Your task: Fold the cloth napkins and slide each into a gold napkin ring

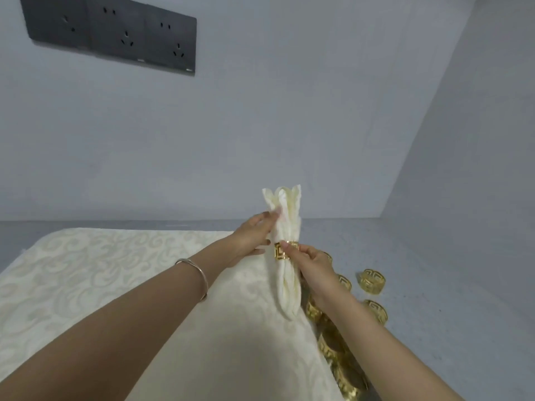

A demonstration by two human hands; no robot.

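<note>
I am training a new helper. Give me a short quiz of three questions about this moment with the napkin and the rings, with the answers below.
1. True or false: the gold ring already sits around the folded napkin.
2. The left hand grips the napkin above the ring. What does the right hand pinch? A. the ring on the napkin B. a ring lying on the table C. nothing
3. Fill in: the spare rings lie to the ___ of the spread cloth.
Key: 1 true; 2 A; 3 right.
</note>
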